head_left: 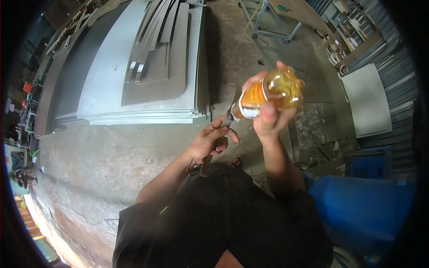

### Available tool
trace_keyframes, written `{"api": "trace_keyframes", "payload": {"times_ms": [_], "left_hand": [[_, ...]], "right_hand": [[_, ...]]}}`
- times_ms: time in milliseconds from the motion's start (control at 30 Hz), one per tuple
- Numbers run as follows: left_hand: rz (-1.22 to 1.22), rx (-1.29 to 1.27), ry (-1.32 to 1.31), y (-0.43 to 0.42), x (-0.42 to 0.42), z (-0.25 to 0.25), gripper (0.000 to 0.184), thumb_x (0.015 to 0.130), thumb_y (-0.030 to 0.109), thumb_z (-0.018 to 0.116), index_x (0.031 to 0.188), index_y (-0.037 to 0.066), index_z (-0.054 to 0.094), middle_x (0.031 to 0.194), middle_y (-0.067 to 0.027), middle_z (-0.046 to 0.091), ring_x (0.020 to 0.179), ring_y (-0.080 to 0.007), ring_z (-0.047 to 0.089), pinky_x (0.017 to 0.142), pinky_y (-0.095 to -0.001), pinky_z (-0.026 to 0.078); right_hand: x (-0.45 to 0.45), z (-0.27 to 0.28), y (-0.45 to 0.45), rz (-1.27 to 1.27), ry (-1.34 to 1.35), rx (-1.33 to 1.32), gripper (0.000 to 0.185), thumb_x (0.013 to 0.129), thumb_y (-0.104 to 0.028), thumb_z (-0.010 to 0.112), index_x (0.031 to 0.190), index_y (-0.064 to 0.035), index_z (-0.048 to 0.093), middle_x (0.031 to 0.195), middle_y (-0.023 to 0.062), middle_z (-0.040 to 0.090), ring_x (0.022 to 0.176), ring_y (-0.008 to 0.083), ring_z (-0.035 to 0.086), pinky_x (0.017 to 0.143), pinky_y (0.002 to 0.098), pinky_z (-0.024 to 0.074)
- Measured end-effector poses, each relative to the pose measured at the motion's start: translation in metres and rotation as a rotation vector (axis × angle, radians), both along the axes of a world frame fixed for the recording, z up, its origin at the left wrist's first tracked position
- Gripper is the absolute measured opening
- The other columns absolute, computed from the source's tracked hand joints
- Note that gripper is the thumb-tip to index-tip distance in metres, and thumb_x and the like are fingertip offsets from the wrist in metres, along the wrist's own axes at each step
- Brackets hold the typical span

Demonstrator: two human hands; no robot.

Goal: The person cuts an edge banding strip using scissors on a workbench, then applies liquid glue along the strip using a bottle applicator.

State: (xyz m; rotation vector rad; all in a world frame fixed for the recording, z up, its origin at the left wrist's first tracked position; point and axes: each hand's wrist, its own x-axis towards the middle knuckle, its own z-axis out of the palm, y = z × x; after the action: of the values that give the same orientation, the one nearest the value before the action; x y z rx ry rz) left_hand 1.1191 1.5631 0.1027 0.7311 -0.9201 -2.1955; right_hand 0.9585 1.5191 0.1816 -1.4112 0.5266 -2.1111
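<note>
A clear plastic bottle [286, 91] with yellow liquid and an orange-and-white label is tilted, its base up to the right and its neck down to the left. My right hand [272, 118] is wrapped around its body. The dark neck end [230, 112] of the bottle comes close to the fingers of my left hand [210, 140]; whether they touch it I cannot tell. My left hand is closed on a thin flat strip [205, 166], whose lower end sticks out below the palm. What kind of thing the strip is does not show.
Stacked large sheets [143, 114] lie at the left, with cut strips and a panel [154, 89] on top. A wheeled table [295, 15] stands at the back. On the right, a pale board [368, 100] leans against the corrugated wall, near a blue drum [362, 205].
</note>
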Motion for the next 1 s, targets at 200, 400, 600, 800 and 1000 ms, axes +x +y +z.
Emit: {"api": "trace_keyframes", "payload": {"times_ms": [200,400,600,800,1000], "left_hand": [[0.066,0.075,0.031,-0.004,-0.002,-0.007,0.040,0.085,0.006,0.049,0.125,0.007,0.049,0.104,-0.0143,0.065,0.060,-0.0122,0.046,0.044,-0.0191,0.032],[0.136,0.191,0.054,0.006,-0.007,-0.005,0.045,0.091,-0.002,0.051,0.134,0.010,0.046,0.110,-0.0099,0.065,0.064,-0.0091,0.048,0.045,-0.0189,0.036],[0.078,0.074,-0.005,0.007,-0.003,-0.011,0.046,0.096,0.005,0.047,0.142,0.011,0.045,0.108,-0.0140,0.064,0.056,-0.0095,0.043,0.043,-0.0185,0.032],[0.071,-0.045,0.042,0.005,0.001,-0.020,0.047,0.089,-0.003,0.039,0.135,0.006,0.046,0.107,-0.0129,0.067,0.058,-0.0073,0.045,0.045,-0.0184,0.036],[0.031,-0.033,-0.041,0.009,0.006,-0.019,0.045,0.101,0.008,0.044,0.146,0.011,0.041,0.108,-0.0140,0.064,0.059,-0.0090,0.043,0.045,-0.0211,0.040]], "right_hand": [[-0.008,0.000,-0.012,-0.062,0.012,-0.013,0.086,0.077,-0.043,0.081,0.134,0.0073,0.040,0.091,0.0125,0.064,0.074,0.0194,0.066,0.067,0.0308,0.0546],[-0.005,-0.003,-0.001,0.000,0.031,0.022,0.087,0.076,-0.042,0.082,0.135,0.0070,0.040,0.096,0.0125,0.064,0.075,0.0195,0.066,0.068,0.0318,0.0542],[-0.017,0.003,-0.015,-0.197,0.231,-0.028,0.080,0.085,-0.048,0.070,0.134,0.0064,0.039,0.091,0.0150,0.063,0.070,0.0202,0.064,0.066,0.0313,0.0516],[-0.019,-0.011,-0.020,-0.162,0.290,-0.022,0.076,0.085,-0.044,0.071,0.134,0.0051,0.040,0.092,0.0147,0.063,0.073,0.0208,0.064,0.065,0.0328,0.0523],[-0.024,0.001,-0.029,-0.137,0.165,0.103,0.072,0.088,-0.043,0.068,0.135,0.0041,0.040,0.094,0.0147,0.062,0.074,0.0215,0.064,0.065,0.0339,0.0526]]}}
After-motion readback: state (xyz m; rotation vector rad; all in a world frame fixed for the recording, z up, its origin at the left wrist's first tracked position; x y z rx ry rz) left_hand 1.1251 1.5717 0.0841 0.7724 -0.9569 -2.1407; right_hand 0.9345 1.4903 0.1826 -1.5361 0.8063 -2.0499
